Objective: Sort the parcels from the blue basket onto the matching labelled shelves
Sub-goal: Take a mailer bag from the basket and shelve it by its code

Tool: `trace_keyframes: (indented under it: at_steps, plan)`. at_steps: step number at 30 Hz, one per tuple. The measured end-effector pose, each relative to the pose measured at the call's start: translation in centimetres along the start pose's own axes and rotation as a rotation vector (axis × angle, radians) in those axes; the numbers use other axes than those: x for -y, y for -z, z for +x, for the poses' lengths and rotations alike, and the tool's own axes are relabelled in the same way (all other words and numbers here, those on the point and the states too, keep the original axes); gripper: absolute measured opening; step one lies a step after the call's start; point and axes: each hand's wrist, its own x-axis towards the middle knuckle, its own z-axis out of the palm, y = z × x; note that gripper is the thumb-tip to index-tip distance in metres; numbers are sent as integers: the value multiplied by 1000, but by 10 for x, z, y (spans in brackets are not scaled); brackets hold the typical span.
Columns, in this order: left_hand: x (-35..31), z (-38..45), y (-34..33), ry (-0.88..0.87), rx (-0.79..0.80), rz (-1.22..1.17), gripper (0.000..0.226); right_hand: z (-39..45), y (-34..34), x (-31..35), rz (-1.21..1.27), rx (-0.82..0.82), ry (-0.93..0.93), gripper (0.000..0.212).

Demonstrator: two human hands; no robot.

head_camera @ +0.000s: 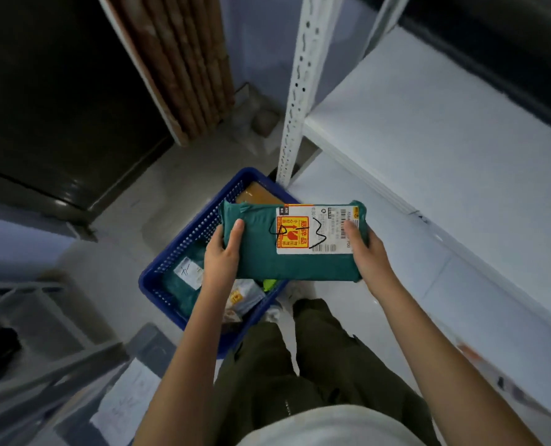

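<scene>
Held flat above the blue basket [184,239], the green parcel [287,259] looks like a soft poly mailer, probably light and a little slick; its white label [316,230] carries an orange fragile sticker, so squeezing seems unwise; the left hand [222,252] grips one short end, thumb on top, and the right hand [369,249] grips the other; holding both ends should stop it sagging; the white shelf [444,130] lies to the right.

A stack of brown corrugated cardboard sheets [184,62] leans upright against a dark wall panel [52,91] at upper left, while a paper sheet with handwriting [129,400] lies at lower left.
</scene>
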Motion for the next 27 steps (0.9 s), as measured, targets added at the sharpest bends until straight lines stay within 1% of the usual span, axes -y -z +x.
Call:
trace_keyframes:
  at_steps: [3,6,8,10,13,14,18,22,27]
  plan:
    - [-21,1,-11,-61,104,59,42,-28,8,-8,95,-148,-30,22]
    - [-35,0,-36,-133,240,146,40,-57,22,-19,181,-309,-59,24]
    - [-40,-7,-61,-163,348,203,39,-74,39,-26,239,-420,-96,25]
    - [-43,-18,-90,-155,460,253,36,-91,59,-35,303,-532,-141,25]
    - [-42,-41,-135,-169,628,347,21,-121,90,-54,383,-686,-195,28]
    - [-42,-50,-150,-190,685,385,20,-131,100,-62,405,-740,-200,29]
    - [-30,-90,-205,-266,890,512,28,-176,130,-97,523,-925,-243,28]
    - [-11,-132,-247,-355,1037,638,33,-214,151,-130,617,-1035,-259,24]
    - [14,-183,-279,-386,1127,697,34,-252,178,-169,688,-1106,-259,22]
